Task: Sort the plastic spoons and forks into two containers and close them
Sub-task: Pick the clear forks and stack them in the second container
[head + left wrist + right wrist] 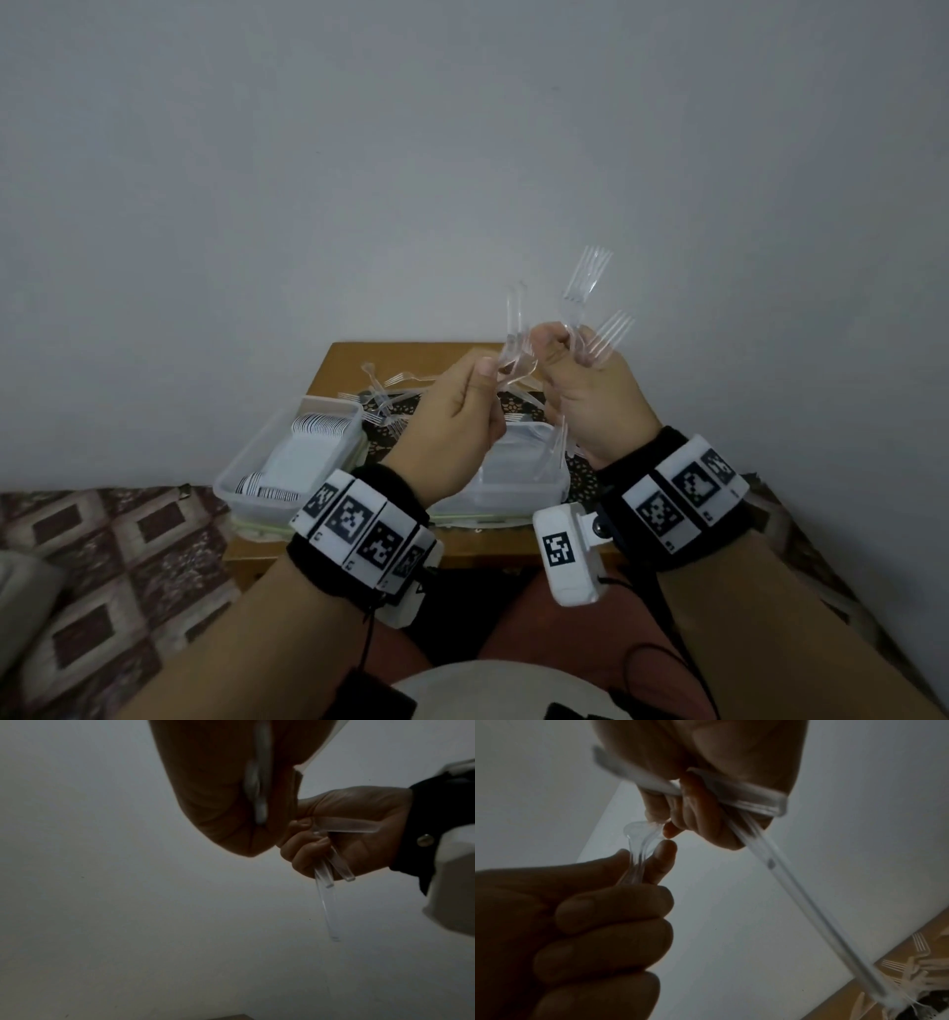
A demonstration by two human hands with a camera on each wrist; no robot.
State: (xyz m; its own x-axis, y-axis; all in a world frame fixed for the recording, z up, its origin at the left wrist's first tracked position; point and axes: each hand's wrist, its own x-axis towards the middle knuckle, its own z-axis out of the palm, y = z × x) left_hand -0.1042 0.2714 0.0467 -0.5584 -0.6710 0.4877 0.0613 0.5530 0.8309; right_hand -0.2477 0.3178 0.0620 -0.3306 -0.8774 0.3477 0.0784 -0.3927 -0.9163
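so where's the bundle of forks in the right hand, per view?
Head: bundle of forks right of centre, tines up, in the right hand.
Left wrist: handles only, right of centre.
Right wrist: handles at top.
Shared landmark: left hand.

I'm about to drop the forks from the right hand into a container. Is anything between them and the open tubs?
Nothing solid bars the way. The right hand grips the forks above the right container, which is open. Only the left hand, pinching a spoon, hovers over its near edge.
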